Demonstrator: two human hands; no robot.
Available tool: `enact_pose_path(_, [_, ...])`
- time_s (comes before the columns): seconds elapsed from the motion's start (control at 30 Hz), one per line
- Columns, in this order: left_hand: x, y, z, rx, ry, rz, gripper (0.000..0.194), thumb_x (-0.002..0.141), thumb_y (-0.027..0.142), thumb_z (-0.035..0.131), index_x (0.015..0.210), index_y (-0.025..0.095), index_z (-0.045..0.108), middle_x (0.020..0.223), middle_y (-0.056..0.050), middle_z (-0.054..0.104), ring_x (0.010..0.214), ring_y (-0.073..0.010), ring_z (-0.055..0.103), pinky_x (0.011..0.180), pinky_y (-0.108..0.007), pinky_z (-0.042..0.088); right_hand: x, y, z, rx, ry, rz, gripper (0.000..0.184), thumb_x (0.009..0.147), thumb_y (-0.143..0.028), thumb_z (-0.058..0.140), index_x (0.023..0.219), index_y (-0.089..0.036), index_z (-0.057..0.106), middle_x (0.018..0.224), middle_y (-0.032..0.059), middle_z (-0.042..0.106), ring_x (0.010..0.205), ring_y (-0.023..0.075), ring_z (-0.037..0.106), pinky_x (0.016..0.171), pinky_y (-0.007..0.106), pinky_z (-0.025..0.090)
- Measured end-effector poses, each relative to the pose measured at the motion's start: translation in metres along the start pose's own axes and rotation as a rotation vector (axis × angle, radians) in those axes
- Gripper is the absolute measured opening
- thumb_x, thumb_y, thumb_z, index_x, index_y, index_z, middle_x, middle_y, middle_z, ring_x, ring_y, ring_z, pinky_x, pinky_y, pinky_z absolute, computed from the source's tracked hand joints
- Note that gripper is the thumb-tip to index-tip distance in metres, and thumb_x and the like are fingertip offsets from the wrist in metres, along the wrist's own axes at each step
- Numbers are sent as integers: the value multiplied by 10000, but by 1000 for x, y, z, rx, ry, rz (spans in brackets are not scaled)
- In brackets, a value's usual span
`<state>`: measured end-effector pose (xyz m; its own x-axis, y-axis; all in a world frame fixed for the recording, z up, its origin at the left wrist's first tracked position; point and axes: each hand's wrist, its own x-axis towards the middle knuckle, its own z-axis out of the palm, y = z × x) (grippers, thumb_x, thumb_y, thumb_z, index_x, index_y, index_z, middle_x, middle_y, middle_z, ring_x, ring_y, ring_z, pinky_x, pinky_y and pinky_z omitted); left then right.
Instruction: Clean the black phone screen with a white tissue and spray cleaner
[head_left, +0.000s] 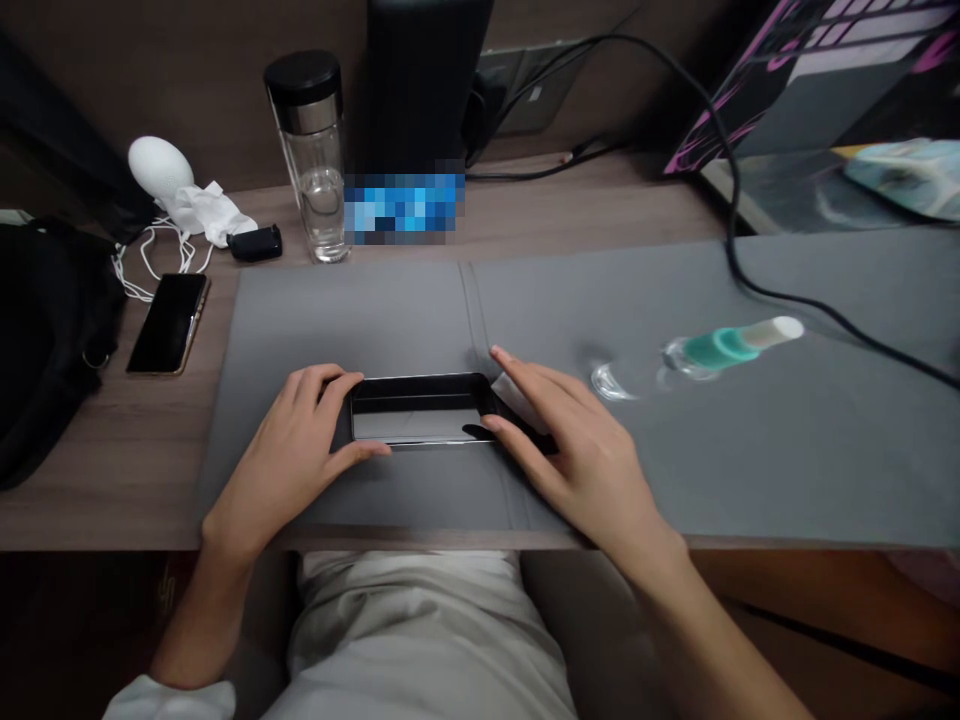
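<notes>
Left hand (289,435): reaches in from the lower left over the table (142,450), wrist at its near edge, back of the hand up.
Left fingers: curved and partly closed, with the index at the far edge of the phone (420,422) and the thumb at its near edge, so they grip its left end between them.
Right hand (585,440): comes in from the lower right, palm down, angled toward the left hand.
Right fingers: spread well apart; the thumb tip is at the right end of the phone, and the index stretches out past its far right corner. A small pale thing (519,398) shows under this hand, partly hidden; what it is cannot be told.
Phone: lies lengthwise between the two hands, screen up and reflecting, over the gray mat (825,450) on the table.
Water flask (322,180): stands at the back left beyond the mat, black lid on, clear liquid partway up inside.
Clear bottle (716,348): on the mat to the right of the right hand, white cap on, teal band below it; it appears to lie on its side, and its contents cannot be made out.
Table's left side: second phone (169,325) beside a black bag (56,330); behind it, a small black case (255,243) touching a white tissue (214,213).
</notes>
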<state>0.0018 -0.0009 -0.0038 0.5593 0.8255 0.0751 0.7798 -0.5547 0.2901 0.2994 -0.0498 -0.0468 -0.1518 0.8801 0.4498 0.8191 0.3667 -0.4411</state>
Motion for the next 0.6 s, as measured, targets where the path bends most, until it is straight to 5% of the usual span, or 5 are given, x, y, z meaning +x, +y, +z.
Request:
enact_pose_path(0.17, [0, -1, 2, 34, 16, 19, 723, 1028, 686, 493, 1533, 170, 465, 1428, -161, 552, 1346, -319, 540, 1157, -496, 481, -1, 0, 1, -95, 131, 63, 485, 1064, -306, 597, 1547, -301, 559, 1311, 103, 773, 1171, 311, 729, 990, 506, 596])
enact_pose_path(0.4, [-1, -2, 3, -6, 13, -3, 667, 1018, 653, 575, 1521, 219, 504, 1427, -137, 558, 1334, -316, 552, 1157, -508, 485, -4, -10, -21, -343, -27, -18, 342, 1071, -333, 582, 1378, -206, 666, 1151, 129, 768, 943, 323, 696, 817, 485, 552])
enact_pose_path(0.6, [-1, -1, 3, 9, 15, 6, 697, 998, 653, 609, 1528, 214, 497, 1420, -135, 557, 1334, -315, 555, 1153, -481, 489, -3, -6, -17, -387, 12, -37, 223, 1069, -266, 582, 1228, -213, 730, 1068, 93, 772, 860, 271, 678, 768, 428, 516])
